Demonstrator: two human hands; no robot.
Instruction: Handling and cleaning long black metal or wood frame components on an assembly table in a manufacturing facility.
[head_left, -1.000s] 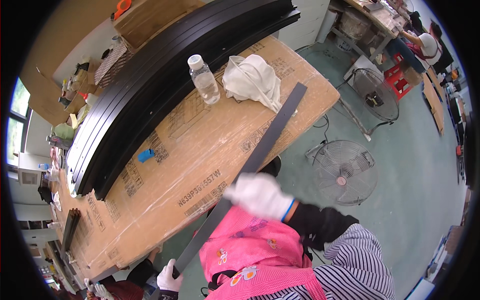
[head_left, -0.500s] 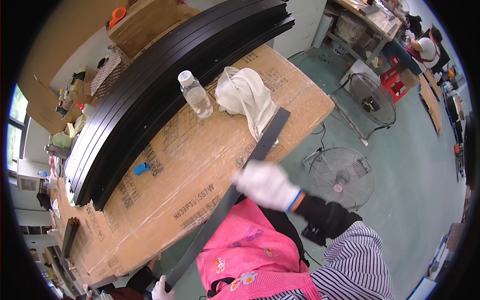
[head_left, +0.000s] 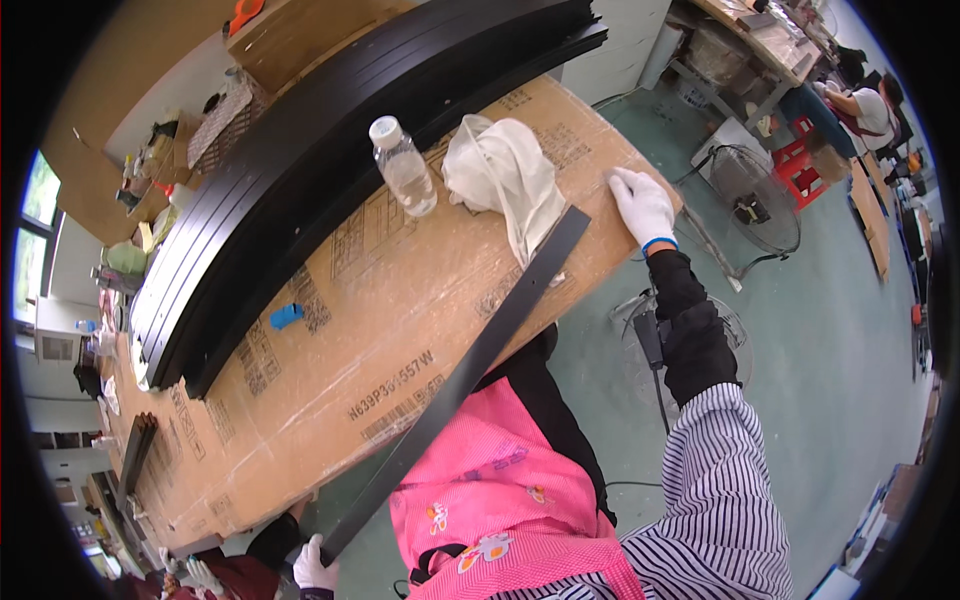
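A long dark grey flat strip (head_left: pixel 462 385) slants across the near edge of the cardboard-topped table, its far end lying by a crumpled white cloth (head_left: pixel 500 175). My white-gloved left hand (head_left: pixel 315 563) grips the strip's near end, low in the picture. My right hand (head_left: pixel 643 207), also gloved in white, is off the strip, at the table's right edge. Its fingers are loosely bent toward the tabletop, and I see nothing in them. Left of the cloth stands a clear bottle (head_left: pixel 405 170) with a white cap. A small blue piece (head_left: pixel 286 316) lies farther left.
Long black curved strips (head_left: pixel 330 150) are stacked along the table's far side. Shorter dark strips (head_left: pixel 138 450) lie at the left end. Floor fans (head_left: pixel 748 205) stand to the right. A co-worker's gloved hands (head_left: pixel 205 575) show at lower left; another person (head_left: pixel 868 112) sits far right.
My right hand has let go of the strip's middle and moved up and right to the table's edge. My left hand keeps its hold, and the strip has barely moved.
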